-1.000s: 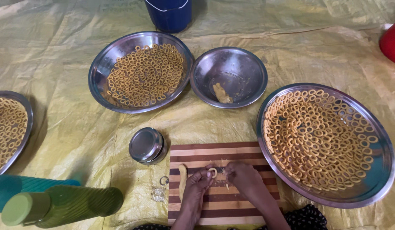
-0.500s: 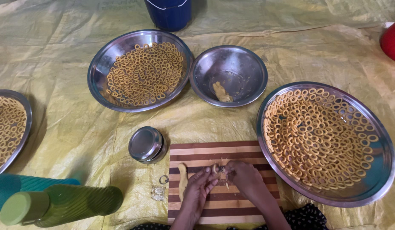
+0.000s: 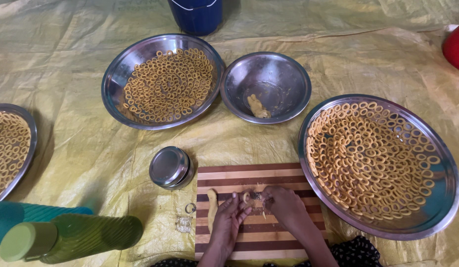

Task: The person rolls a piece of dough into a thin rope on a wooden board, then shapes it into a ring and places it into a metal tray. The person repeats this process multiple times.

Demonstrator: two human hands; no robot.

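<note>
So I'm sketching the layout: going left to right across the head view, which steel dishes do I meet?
Ring-filled plate at the left edge → deep plate of rings → bowl with a dough lump → large ring-covered plate.

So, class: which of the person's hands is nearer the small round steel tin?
Left. The left hand lies on the striped board, just right of and below the tin. The right hand lies farther right on the board.
</note>
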